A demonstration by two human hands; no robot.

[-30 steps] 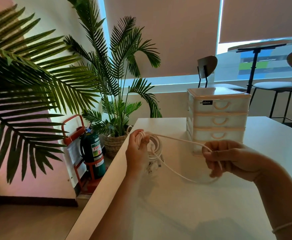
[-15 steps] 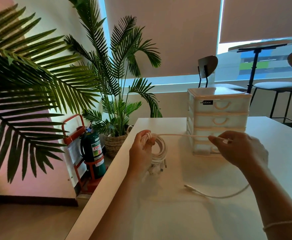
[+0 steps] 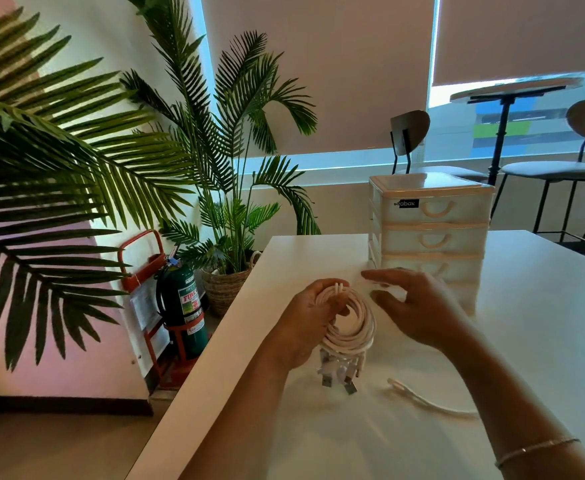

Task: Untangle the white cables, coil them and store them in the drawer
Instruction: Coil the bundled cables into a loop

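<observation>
Smooth white table (image 3: 526, 341); left hand (image 3: 305, 327) grips round cable coil (image 3: 353, 323), right hand (image 3: 419, 306) open-fingered

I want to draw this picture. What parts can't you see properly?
- Right hand, head view: blurred by motion, so whether it holds cable is unclear.
- Loose cable end: runs under the right forearm, the rest hidden.
- Drawer unit: the right hand covers its lowest drawers.
- Coil: the left hand hides its near side.

Right hand (image 3: 419, 306) motion-blurred
</observation>
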